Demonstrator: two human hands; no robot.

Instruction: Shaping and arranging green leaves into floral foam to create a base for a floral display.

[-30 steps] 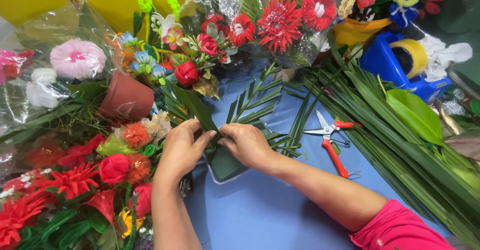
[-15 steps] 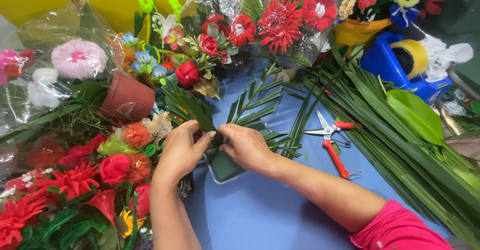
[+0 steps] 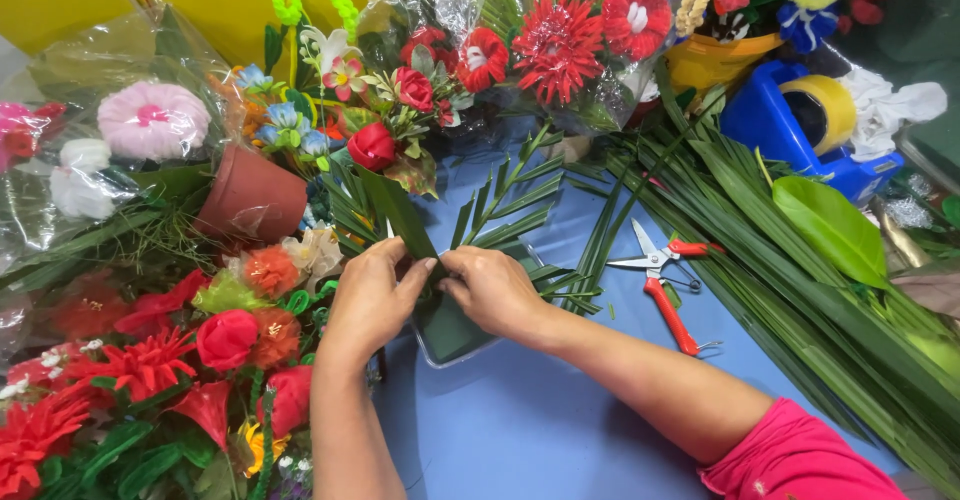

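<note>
two hands meet over the dark green tray (image 3: 452, 332) on the blue bench (image 3: 520, 430). my left hand (image 3: 372, 295) has its grip closed on a broad green leaf (image 3: 395, 215), fingertips pinching its lower end, and my right hand (image 3: 490, 290) pinches closed on the same spot from the other side. palm fronds (image 3: 510, 200) fan out behind the tray. red-handled scissors (image 3: 665, 285) lie to the right, near a pile of long leaves (image 3: 800, 290). a terracotta pot (image 3: 250, 195) lies tipped to the left among flowers.
</note>
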